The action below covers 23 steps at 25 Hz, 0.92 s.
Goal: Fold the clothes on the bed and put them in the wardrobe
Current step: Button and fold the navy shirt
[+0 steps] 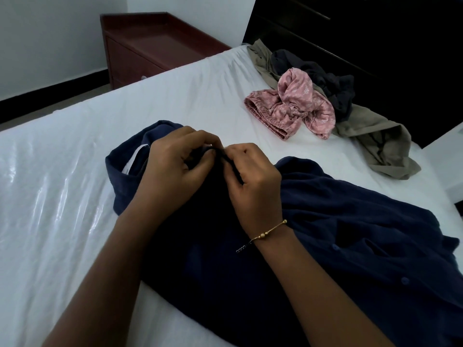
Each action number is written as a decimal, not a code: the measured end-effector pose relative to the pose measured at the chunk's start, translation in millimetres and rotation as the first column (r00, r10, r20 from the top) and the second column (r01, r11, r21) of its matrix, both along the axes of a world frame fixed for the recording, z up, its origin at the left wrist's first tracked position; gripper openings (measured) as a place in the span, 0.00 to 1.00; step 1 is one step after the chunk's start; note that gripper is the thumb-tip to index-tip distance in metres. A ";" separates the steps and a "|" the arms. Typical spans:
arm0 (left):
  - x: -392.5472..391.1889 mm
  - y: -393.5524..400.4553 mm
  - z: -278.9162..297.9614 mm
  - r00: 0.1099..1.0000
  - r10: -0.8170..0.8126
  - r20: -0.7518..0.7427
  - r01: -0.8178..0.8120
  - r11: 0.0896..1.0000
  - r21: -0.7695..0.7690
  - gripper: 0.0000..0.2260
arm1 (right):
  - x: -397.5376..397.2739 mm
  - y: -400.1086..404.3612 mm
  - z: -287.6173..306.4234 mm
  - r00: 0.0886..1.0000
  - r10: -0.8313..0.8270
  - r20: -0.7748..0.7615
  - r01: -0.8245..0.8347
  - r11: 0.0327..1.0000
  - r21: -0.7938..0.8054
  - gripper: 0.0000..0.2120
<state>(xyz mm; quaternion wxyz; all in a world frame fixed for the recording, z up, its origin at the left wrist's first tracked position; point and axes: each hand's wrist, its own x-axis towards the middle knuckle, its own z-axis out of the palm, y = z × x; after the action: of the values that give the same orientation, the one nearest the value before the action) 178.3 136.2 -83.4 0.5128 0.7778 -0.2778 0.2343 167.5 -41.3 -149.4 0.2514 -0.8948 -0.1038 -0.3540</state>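
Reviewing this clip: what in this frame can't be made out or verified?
- What the fingertips pinch near the collar of the navy shirt: the left hand and right hand cover it in the head view.
- Shirt's lower part: cut off by the bottom and right edges.
- Dark garment and khaki garment: partly buried in the pile under the pink garment; types unclear.
- Wardrobe: cannot be identified.

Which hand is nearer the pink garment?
Right. The right hand pinches the navy shirt on the side toward the pink garment; the left hand grips the shirt just beyond it, farther away.
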 end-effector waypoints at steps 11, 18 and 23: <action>11.9 15.5 -15.5 0.929 0.281 -0.241 -0.309 0.947 -0.087 0.06 | 4.1 -52.5 -3.3 0.962 0.048 -0.269 -0.073 0.994 -0.085 0.11; 20.0 24.0 -21.8 0.854 0.313 -0.416 -0.380 0.921 -0.085 0.06 | 4.3 -58.4 -17.4 0.919 -0.140 -0.368 0.044 0.965 -0.259 0.24; 10.2 11.8 -9.6 0.917 0.373 0.138 -0.396 0.892 0.219 0.07 | 11.7 -47.9 -27.4 0.919 -0.163 -0.358 0.002 0.912 -0.410 0.28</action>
<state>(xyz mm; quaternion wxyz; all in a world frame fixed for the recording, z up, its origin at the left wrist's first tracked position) 188.5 148.0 -92.9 0.3439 0.8624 -0.1682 0.3313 179.2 -89.2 -176.8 0.0624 -0.9827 -0.0842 -0.1529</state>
